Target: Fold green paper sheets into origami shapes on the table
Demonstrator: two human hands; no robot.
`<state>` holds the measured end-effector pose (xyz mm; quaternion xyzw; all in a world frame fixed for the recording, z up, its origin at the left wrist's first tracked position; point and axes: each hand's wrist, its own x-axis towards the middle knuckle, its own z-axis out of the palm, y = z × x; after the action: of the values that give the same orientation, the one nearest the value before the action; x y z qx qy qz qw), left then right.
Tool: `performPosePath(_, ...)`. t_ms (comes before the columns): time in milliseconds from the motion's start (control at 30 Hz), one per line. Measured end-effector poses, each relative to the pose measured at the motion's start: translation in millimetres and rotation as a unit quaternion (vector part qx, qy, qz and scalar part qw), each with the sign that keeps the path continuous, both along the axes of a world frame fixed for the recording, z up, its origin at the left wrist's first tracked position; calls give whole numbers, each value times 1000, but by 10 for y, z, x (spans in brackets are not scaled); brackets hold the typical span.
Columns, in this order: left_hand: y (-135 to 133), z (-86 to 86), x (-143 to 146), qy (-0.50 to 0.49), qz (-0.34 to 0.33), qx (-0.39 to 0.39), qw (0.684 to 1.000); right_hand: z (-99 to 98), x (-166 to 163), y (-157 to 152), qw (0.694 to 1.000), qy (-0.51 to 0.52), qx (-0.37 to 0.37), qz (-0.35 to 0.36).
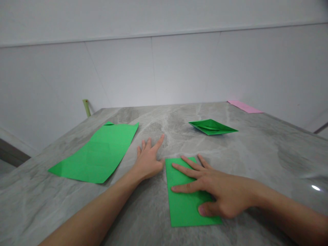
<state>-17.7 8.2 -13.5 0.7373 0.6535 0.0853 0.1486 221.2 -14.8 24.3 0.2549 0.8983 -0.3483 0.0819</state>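
A green rectangular sheet of paper point(180, 208), which looks folded, lies flat on the grey table near its front. My right hand point(210, 186) rests on it with fingers spread, covering its right side. Just beyond its upper left corner is my left hand point(150, 159), palm down and fingers apart; the thumb is close to the paper's left edge. It holds nothing. A folded green paper boat shape point(212, 127) with two pointed ends sits farther back on the right. On the left lies a larger green sheet point(99, 152) with curled corners.
The grey marbled table point(269, 164) reaches back to a white panelled wall point(179, 68). A pink sheet of paper point(244, 106) lies at the far right edge. Beyond the far left edge, a light green strip-like object point(86, 107) stands upright.
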Motion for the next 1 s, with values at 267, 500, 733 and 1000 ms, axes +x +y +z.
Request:
performPosePath(267,-17,-60,47,35,26,9,999,-14,9,3,1000,-6,2,-1)
performPosePath(500,-15,-93,61,56,28,17,998,-8,-1,-1,1000,-9,3,-2)
performPosePath(733,-11,-36,16,37,11,-13,999,-11,-6,6,1000,-7,-1,-1)
performPosePath(1000,-43,105,-8,20,-28,-57,998,4,2,2,1000,-7,-2,3)
